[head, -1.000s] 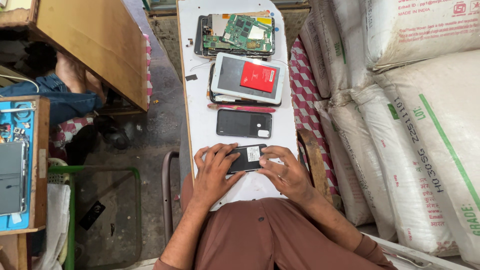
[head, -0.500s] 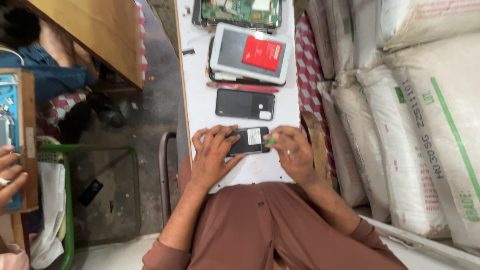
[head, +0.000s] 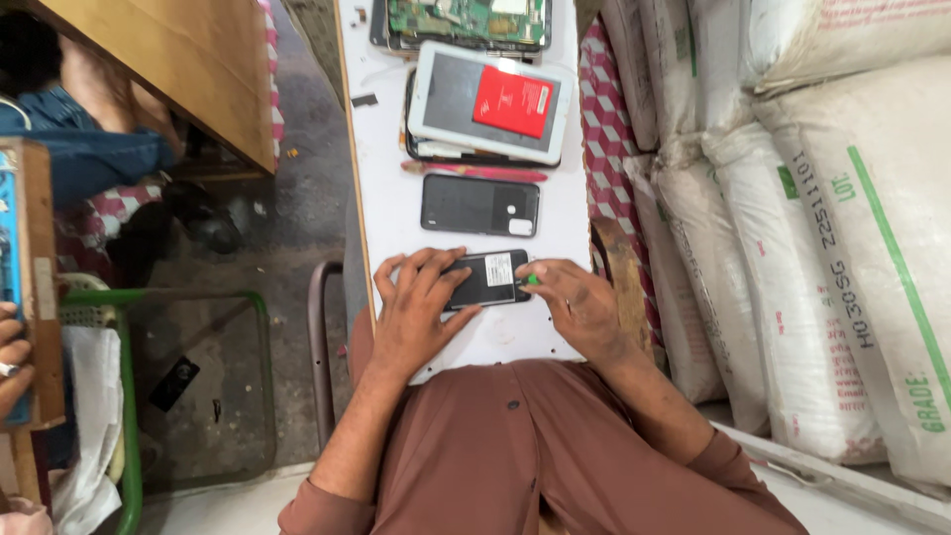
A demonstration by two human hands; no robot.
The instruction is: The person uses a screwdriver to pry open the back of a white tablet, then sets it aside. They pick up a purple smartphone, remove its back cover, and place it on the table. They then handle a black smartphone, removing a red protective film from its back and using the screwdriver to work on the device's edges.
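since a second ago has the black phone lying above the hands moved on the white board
No. The black phone lies just below the red pen as before; only the camera shifted.
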